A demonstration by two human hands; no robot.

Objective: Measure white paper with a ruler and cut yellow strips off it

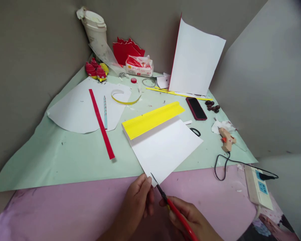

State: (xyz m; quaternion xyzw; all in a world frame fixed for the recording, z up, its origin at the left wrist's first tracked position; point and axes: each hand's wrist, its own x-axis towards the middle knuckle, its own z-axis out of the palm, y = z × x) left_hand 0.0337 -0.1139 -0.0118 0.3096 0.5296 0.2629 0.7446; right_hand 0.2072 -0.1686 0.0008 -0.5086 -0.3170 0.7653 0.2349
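Note:
A sheet of paper (163, 147), white on the upper side, lies angled toward me, its far edge curled over to show a yellow face (153, 119). My left hand (140, 195) pinches its near corner between thumb and fingers. Red-handled scissors (175, 209) are gripped in my right hand (184, 214), and their dark blades reach over that same corner, close to my left thumb. Whether the blades have cut into the paper I cannot tell. Left of the sheet are a red strip (101, 124) and a light blue pen (105, 112) on a white paper piece (72, 107).
A phone (196, 108), a glue gun (227, 139) with its cord, and a power strip (258, 187) are at the right. Toward the back stand a white bucket (96, 31), a tissue pack (139, 66) and a leaning white sheet (197, 57). A curled yellow strip (126, 102) lies mid-table.

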